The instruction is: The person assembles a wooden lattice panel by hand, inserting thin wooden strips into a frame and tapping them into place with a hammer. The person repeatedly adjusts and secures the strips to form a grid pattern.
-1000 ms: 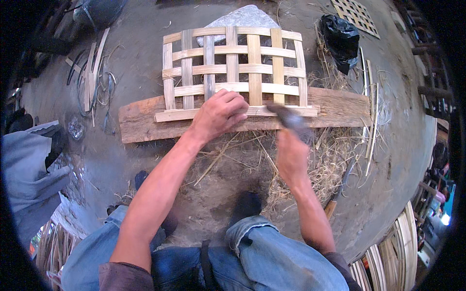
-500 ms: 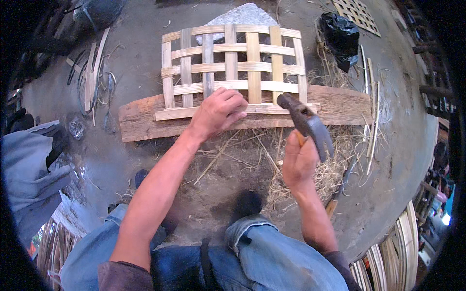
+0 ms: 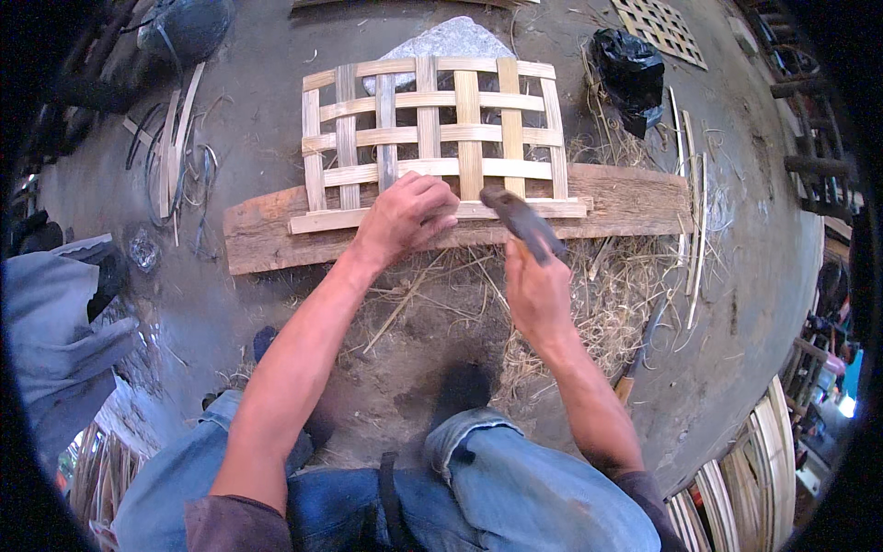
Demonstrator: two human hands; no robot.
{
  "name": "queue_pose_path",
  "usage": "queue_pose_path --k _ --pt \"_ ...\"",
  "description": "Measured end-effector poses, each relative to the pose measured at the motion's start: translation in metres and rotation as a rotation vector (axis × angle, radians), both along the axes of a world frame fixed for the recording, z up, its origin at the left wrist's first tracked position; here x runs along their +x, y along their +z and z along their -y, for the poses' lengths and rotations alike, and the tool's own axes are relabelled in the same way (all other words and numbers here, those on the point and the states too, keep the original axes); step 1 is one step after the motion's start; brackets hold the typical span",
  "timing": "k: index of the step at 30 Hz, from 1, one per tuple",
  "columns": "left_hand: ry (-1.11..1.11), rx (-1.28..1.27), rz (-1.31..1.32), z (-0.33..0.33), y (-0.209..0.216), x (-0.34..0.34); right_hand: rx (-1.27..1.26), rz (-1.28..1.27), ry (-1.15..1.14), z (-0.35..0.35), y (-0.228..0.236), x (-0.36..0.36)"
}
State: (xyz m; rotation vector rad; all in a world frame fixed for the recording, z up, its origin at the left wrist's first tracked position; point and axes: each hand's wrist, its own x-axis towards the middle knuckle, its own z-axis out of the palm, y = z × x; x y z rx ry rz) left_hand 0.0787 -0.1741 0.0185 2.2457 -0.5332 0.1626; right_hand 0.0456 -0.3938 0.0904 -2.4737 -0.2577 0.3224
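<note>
A woven panel of flat wooden strips [image 3: 468,143] lies with its near edge on a rough brown plank [image 3: 635,210]. Along that edge runs a pale wooden batten [image 3: 322,221]. My left hand [image 3: 405,221] is closed against the batten near its middle, fingers curled and pinched together; whatever they grip is hidden. Wrapped around the handle of a claw hammer [image 3: 522,225] is my right hand [image 3: 540,299]. The hammer is tilted, slightly blurred, with its head over the batten just right of my left hand.
Under the panel's far side sits a grey stone block [image 3: 451,39]. Straw and shavings [image 3: 598,313] litter the ground at right, beside a long blade with a wooden handle [image 3: 627,382]. A black plastic bag [image 3: 627,78] and another woven panel [image 3: 660,29] lie farther right. Loose strips [image 3: 175,152] are at left.
My right hand has swung the hammer leftward, bringing its head close beside my left hand. My left hand keeps its place on the batten. The whole view has shifted slightly.
</note>
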Motion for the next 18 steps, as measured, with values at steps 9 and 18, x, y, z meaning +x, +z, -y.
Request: queue_pose_path --k 9,18 --pt "-0.002 0.020 0.000 0.003 0.000 0.004 -0.221 -0.164 -0.002 0.009 -0.005 0.010" --pt "0.042 0.011 -0.056 0.014 0.007 -0.001 -0.189 0.094 -0.267 0.115 -0.057 -0.119"
